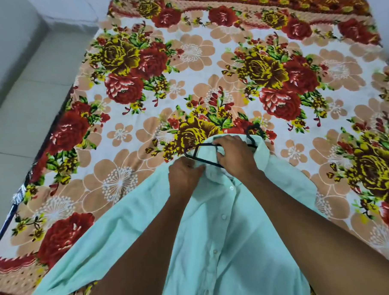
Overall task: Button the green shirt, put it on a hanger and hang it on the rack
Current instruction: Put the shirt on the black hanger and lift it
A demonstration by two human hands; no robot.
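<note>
We are working over a bed [55, 140] under a floral bedsheet [207, 57], pale floor tiles [19, 88] alongside; left hand [184, 174] gripping the green shirt [215, 235], right hand [236, 154] gripping the black hanger [195, 155].

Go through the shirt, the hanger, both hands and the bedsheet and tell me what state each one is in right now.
Green shirt: lying on the bed, front buttoned.
Hanger: partly inside the collar, hook sticking out.
Left hand: grips the shirt's collar.
Right hand: holds the hanger at the collar.
Bedsheet: spread flat.
</note>
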